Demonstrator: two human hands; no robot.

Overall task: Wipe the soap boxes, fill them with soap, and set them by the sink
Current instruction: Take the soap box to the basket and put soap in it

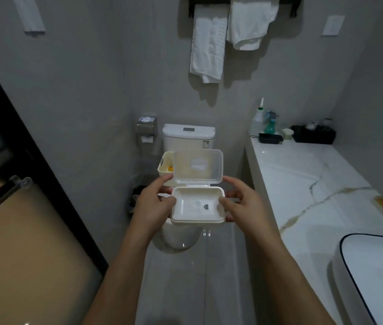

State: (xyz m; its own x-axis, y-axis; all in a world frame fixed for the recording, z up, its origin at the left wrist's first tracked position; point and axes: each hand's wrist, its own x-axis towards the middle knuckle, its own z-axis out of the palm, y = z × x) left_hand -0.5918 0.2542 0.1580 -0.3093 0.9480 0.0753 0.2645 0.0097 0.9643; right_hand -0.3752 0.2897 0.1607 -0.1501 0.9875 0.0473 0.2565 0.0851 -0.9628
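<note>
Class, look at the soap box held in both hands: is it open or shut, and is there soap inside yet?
Open. The clear lid stands hinged up behind the soap box. No soap bar inside; only a small dark mark shows on its floor.

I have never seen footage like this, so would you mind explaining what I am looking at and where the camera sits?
There is no machine here: one camera worn on a person's head looks down at their bare hands in a bathroom. The left hand and right hand hold an open soap box by its sides, its clear lid flipped up and no soap inside. Behind it stands a toilet. To the right, a marble counter carries bottles and black trays, with the sink nearest.
</note>
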